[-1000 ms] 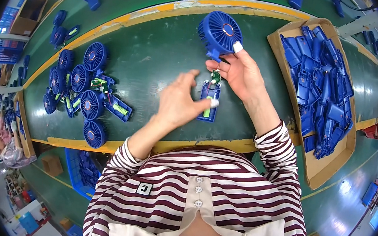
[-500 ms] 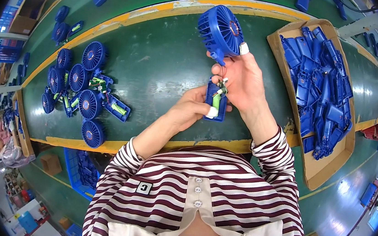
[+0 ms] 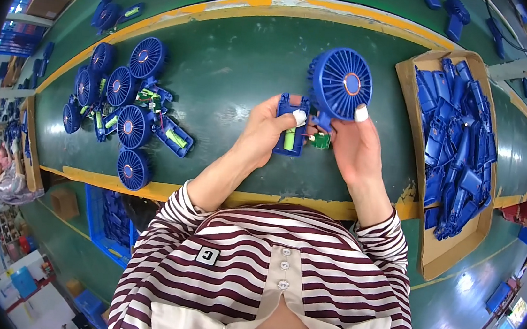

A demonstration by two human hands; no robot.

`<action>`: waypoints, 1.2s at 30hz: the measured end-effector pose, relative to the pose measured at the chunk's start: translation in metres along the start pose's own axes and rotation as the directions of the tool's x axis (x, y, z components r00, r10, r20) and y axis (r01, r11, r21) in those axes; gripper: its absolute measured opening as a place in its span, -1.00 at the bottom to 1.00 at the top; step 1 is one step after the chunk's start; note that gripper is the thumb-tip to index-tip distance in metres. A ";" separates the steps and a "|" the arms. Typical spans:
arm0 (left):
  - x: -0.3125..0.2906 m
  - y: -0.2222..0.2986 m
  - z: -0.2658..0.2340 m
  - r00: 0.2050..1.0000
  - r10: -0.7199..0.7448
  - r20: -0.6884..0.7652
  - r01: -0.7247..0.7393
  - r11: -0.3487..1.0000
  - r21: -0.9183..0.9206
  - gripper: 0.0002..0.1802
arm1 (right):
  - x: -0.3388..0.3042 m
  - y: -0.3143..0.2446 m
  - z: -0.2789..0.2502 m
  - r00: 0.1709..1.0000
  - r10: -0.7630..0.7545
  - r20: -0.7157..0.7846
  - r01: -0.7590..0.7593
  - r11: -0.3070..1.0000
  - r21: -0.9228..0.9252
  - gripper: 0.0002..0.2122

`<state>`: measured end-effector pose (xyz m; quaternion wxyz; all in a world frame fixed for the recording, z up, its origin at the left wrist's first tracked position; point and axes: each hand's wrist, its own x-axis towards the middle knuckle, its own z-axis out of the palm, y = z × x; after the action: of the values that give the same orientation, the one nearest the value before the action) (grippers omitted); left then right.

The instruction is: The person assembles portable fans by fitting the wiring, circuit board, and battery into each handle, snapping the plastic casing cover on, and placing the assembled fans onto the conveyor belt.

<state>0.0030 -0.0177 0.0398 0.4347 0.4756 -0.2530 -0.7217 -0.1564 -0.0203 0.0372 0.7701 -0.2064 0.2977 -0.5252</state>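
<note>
In my left hand (image 3: 262, 128) is a blue handle shell (image 3: 280, 142) with a green battery (image 3: 289, 139) lying in it; my thumb, its tip wrapped in white, presses on the shell. My right hand (image 3: 358, 150) grips a round blue fan head (image 3: 343, 83) by its lower side, with a white-wrapped thumb on the rim. Between the two hands hangs a small green circuit board (image 3: 320, 140), joined by thin wires. The fingers of my right hand behind the fan neck are partly hidden.
Several blue fan heads (image 3: 121, 86) with wired boards and batteries lie in a cluster on the green table (image 3: 223, 57) at left. A cardboard box (image 3: 453, 252) of blue handle shells stands at right. Below the table's left edge is a blue crate (image 3: 94, 214). Another person (image 3: 8, 179) sits far left.
The fan head has come down and right, turning its grille toward me. The handle shell has shifted left and up, and the circuit board now hangs outside it.
</note>
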 end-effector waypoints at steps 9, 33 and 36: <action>-0.008 0.004 0.007 0.994 0.016 0.104 -0.019 0.999 0.027 -0.67 | 0.015 -0.001 0.002 0.988 -0.151 -0.028 0.131 0.927 -0.352 -0.67; 0.004 0.010 -0.011 0.999 0.000 0.054 0.005 0.996 -0.088 -0.75 | 0.006 0.002 -0.012 0.534 -0.428 0.729 0.640 -0.358 -0.679 -0.69; 0.004 -0.002 -0.010 0.997 -0.027 0.078 0.036 0.992 -0.119 -0.79 | 0.009 0.006 -0.003 0.495 -0.431 0.754 0.684 -0.342 -0.644 -0.73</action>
<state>0.0110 -0.0197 0.0325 0.4412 0.4246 -0.2181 -0.7599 -0.1514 -0.0268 0.0288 0.0701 -0.8179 0.3358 -0.4618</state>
